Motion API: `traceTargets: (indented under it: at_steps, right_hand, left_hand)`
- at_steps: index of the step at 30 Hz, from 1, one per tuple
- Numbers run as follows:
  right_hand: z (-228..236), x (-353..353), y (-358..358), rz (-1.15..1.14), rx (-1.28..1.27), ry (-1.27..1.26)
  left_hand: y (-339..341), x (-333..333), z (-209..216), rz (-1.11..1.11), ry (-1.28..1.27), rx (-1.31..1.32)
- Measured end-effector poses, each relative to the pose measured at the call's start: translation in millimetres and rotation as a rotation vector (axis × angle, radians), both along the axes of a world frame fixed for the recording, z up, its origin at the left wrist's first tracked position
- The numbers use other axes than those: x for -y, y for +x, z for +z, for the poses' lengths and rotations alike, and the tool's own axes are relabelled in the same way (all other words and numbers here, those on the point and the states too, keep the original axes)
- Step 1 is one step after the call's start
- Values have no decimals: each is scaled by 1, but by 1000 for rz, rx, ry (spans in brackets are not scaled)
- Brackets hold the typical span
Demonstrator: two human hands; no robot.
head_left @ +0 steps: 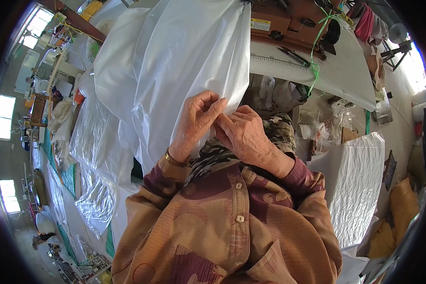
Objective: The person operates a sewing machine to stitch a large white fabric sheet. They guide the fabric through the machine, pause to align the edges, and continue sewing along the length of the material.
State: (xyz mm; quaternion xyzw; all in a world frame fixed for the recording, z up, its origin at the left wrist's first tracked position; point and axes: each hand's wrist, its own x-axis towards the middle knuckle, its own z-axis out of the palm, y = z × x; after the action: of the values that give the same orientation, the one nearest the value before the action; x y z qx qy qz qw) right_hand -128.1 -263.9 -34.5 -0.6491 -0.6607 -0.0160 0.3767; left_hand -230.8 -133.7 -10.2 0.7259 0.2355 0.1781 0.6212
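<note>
A large sheet of glossy white woven plastic hangs in folds before me and spills down to the left. At its lower right edge, my left hand is closed in a pinch, thumb and forefinger pressed on the sheet. Right beside it, almost touching its fingertips, my right hand is closed too, with fingers curled. What the right fingertips hold, if anything, is hidden behind the hand. The sheet's upper end runs up beside a brown sewing machine on a white table.
Scissors or snips lie by a ruler strip on the table. Green string hangs from the machine. A stack of white woven plastic stands at my right, yellow cloth beyond. More plastic sheeting drapes at the left.
</note>
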Motion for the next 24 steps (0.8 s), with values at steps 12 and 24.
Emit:
traceTargets:
  at_steps: [12,24]
  right_hand:
    - [-35,1,24,-288,-161,214]
    - [-70,-197,-20,206,-64,-825]
  left_hand:
    - [-8,4,-5,104,-54,19]
    - [2,-32,126,-336,1244,9]
